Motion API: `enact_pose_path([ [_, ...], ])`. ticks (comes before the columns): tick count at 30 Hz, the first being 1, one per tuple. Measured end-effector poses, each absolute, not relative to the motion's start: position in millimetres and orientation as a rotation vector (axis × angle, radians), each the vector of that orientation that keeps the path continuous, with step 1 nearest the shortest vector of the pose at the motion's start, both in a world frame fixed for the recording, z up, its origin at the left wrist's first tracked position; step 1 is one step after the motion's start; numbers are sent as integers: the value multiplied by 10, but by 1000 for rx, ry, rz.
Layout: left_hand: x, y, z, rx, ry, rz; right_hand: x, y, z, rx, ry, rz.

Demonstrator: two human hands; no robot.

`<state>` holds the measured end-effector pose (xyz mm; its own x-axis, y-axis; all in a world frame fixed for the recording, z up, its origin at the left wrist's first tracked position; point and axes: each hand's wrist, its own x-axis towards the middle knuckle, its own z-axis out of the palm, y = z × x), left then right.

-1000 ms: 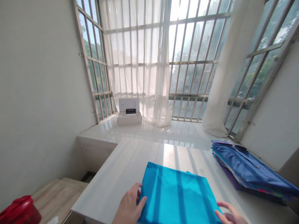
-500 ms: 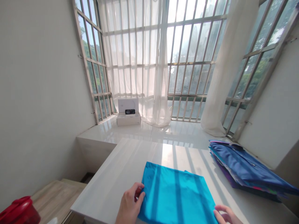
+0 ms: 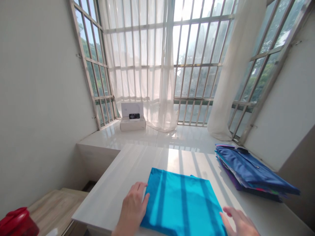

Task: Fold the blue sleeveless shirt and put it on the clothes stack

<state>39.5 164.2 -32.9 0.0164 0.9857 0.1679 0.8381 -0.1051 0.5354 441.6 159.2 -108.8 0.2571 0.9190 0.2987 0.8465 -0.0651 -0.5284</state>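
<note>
A folded turquoise cloth [image 3: 182,201] lies flat on the white table [image 3: 137,167] near its front edge. My left hand [image 3: 133,206] rests at the cloth's left edge, fingers together and curled onto the fabric. My right hand [image 3: 240,221] lies at the cloth's lower right corner with its fingers stretched out, touching the table and the cloth's edge.
A stack of folded clothes [image 3: 251,172], dark blue on top, sits at the table's right side. A white box with a phone [image 3: 133,118] stands on the raised white platform by the barred window and sheer curtains. A red lidded container [image 3: 17,223] is at the lower left.
The view has tilted down a little, so more of both hands shows. My right hand has spread flatter beside the cloth; the left hand stays on the left edge.
</note>
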Motion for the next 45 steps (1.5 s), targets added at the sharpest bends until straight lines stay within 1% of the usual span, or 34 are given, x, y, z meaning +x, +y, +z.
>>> enact_pose_path([
  [2, 601, 1729, -280, 2177, 1743, 747, 4180, 1660, -1044, -1762, -1741, -36],
  [4, 785, 1816, -349, 2283, 1624, 633, 3948, 1722, -1098, -1623, -1869, -178],
  [7, 902, 1891, -582, 2374, 1562, 480, 3792, 1731, -1347, -1504, -2025, -291],
  [11, 839, 1886, -763, 2430, 1542, 481, 3885, 1608, -1633, -1503, -2089, -402],
  [14, 813, 1888, -728, 2433, 1545, 446, 3928, 1561, -1639, -1534, -2130, -339],
  [16, 820, 1917, -696, 2443, 1551, 411, 3898, 1603, -1574, -1632, -2104, -257],
  [20, 828, 2026, -689, 2475, 1573, 345, 3782, 1789, -1373, -1935, -1967, -151],
  [25, 904, 2157, -609, 2499, 1617, 326, 3648, 1969, -1069, -2161, -2048, 10],
  [28, 1002, 2203, -573, 2583, 1543, 415, 3563, 2084, -950, -2150, -2055, -77],
  [30, 1046, 2213, -613, 2636, 1412, 403, 3529, 2170, -931, -2069, -2068, -130],
  [32, 1063, 2206, -683, 2639, 1360, 359, 3532, 2239, -961, -2027, -2072, -114],
  [35, 1066, 2192, -717, 2607, 1369, 335, 3583, 2286, -1042, -2042, -2061, -86],
  [38, 1085, 2235, -597, 2574, 1377, 306, 3613, 2285, -1085, -2064, -2076, -122],
  [41, 1085, 2372, -490, 2542, 1500, 376, 3598, 2275, -1080, -2092, -2077, -124],
  [45, 993, 2590, -642, 2550, 1538, 443, 3584, 2270, -1088, -2111, -2052, -123],
])
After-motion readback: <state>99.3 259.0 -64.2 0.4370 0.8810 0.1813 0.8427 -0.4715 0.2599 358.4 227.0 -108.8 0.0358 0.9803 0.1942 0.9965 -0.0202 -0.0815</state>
